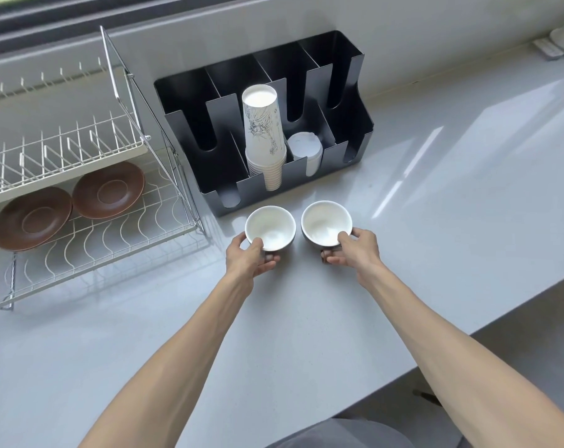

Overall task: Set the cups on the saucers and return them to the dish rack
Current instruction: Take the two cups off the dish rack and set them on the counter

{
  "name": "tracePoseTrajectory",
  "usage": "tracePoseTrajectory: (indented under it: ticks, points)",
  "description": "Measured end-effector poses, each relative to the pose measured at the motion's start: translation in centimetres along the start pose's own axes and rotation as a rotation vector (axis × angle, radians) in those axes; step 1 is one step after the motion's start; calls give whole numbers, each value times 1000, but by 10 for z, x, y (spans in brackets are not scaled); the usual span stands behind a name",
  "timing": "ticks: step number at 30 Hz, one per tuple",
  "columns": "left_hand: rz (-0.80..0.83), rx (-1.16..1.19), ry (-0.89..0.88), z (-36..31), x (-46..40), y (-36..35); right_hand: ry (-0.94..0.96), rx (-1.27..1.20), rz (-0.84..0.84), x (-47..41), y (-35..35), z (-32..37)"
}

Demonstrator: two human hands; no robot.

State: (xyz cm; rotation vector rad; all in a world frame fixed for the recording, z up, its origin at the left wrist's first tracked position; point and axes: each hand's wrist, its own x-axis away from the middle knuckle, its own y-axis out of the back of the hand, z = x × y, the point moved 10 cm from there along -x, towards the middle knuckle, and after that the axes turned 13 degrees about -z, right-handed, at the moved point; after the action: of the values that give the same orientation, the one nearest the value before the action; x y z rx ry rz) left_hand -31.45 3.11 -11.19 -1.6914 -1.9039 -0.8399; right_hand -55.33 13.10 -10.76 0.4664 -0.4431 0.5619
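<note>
The left hand (254, 257) pinches the handle of the left white-lined grey ceramic cup (270, 228), and the right hand (355, 248) likewise grips the right matching cup (326, 223), both on the pale grey tabletop (435, 227) just beside each other. Behind them stands a black metal organiser (345, 130) holding stacked paper cups (265, 137); to the left, two brown round saucers (32, 218) lie on the lower tier of the white wire dish rack (119, 234).

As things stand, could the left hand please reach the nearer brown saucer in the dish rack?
Probably not yet: the left hand grips a white cup. The saucer lies uncovered on the lower shelf, its front open.
</note>
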Motion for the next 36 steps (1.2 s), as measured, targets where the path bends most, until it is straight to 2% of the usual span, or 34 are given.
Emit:
tracePoseTrajectory:
  ticks: [14, 20, 30, 36]
  points:
    - [24, -3, -12, 3, -6, -5, -23, 19, -8, -3, -2, -2]
    - [59, -152, -71, -1, -4, -4, -16, 159, 19, -1, 0, -2]
    - [69, -384, -218, -26, -9, 28, 252, 580, -135, 14, 13, 37]
    - [40, -635, -451, -63, 5, 64, 456, 701, -176, 41, -2, 68]
